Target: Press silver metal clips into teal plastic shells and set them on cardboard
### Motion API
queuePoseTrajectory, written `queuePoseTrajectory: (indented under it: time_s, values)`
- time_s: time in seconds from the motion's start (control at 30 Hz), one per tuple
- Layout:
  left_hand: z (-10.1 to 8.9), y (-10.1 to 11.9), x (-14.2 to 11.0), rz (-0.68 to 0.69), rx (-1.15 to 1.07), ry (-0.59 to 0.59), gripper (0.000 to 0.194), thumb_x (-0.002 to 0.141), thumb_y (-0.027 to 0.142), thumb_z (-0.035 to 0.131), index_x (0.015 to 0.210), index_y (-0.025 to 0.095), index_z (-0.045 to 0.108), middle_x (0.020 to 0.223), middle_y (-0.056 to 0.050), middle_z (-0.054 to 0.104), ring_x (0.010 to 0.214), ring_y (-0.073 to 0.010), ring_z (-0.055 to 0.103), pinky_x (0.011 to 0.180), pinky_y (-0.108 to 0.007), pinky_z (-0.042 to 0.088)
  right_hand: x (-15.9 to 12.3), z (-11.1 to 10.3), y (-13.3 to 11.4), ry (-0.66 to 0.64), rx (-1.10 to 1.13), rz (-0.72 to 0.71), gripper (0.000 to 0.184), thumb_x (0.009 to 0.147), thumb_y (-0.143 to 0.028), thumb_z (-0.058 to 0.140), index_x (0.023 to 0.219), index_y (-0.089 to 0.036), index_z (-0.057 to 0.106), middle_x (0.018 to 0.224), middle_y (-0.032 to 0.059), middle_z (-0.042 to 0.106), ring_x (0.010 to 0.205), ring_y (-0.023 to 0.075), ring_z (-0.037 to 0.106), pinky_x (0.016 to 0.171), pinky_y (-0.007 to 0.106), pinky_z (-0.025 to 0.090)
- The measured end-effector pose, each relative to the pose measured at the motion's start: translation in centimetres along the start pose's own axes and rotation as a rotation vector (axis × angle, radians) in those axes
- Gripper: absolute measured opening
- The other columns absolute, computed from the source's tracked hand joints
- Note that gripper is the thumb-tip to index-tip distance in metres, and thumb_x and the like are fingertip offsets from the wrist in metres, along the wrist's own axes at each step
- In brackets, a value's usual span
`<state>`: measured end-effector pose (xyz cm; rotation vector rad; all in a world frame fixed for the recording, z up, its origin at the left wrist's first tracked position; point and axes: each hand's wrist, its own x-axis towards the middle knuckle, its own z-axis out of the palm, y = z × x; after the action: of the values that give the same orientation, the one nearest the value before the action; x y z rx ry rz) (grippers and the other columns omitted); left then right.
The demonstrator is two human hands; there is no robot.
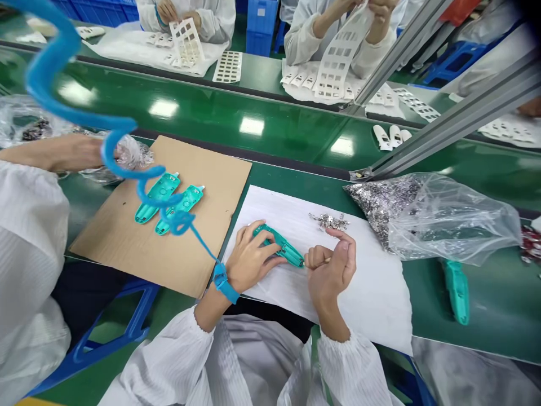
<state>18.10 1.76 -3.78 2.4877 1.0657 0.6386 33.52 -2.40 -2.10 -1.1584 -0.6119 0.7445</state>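
Observation:
My left hand [252, 256] grips a teal plastic casing half [285, 248] over a white sheet [270, 203], its hollow side facing up. A blue wrist strap [225, 283] with a coiled cord is around my left wrist. My right hand [332, 262] is curled at the casing's near right end, fingers pinched and index finger raised. A small pale bit shows between those fingers, too hidden to name. Just beyond my right hand lies a small pile of metal pieces [330, 220].
Two teal casing halves [157, 197] lie on cardboard [203, 225] at left, near a co-worker's hand [80, 151]. A plastic bag of metal pieces [384, 203] and another teal casing [457, 292] lie at right. The coiled blue cord [116, 127] hangs across the left. A metal post [448, 121] slants at right.

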Motion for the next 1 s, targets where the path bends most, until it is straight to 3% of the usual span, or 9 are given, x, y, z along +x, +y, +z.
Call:
queuePoseTrajectory:
  time_s: [0.57, 0.83, 1.0]
  values:
    - [0.1, -0.2, 0.0, 0.019, -0.009, 0.009, 0.022, 0.089, 0.045, 0.063, 0.096, 0.026, 0.073, 0.095, -0.006, 0.064, 0.131, -0.0311, 0.040, 0.102, -0.049, 0.035, 0.0, 0.7, 1.2, 0.011, -0.098, -0.039, 0.029, 0.098, -0.049, 0.042, 0.088, -0.023, 0.050, 0.039, -0.0142, 0.024, 0.030, 0.0059, 0.017, 0.035, 0.018, 0.020]
    - [-0.1, 0.0, -0.1, 0.006, 0.012, 0.023, 0.023, 0.089, 0.045, 0.062, 0.096, 0.027, 0.073, 0.101, -0.005, 0.064, 0.131, -0.0301, 0.040, 0.103, -0.048, 0.036, -0.1, 0.3, -0.2, 0.128, 0.107, -0.001, 0.025, 0.096, -0.048, 0.044, 0.089, -0.024, 0.049, 0.040, -0.0153, 0.021, 0.034, 0.0058, 0.011, 0.037, 0.016, 0.020]
    - [-0.1, 0.1, -0.2, -0.004, -0.001, 0.024, 0.022, 0.088, 0.045, 0.064, 0.096, 0.027, 0.074, 0.101, -0.005, 0.065, 0.131, -0.0299, 0.039, 0.103, -0.047, 0.037, -0.9, 0.6, -0.4, 0.095, 0.086, -0.035, 0.025, 0.095, -0.047, 0.046, 0.089, -0.023, 0.051, 0.040, -0.0147, 0.022, 0.034, 0.0054, 0.012, 0.038, 0.016, 0.021]
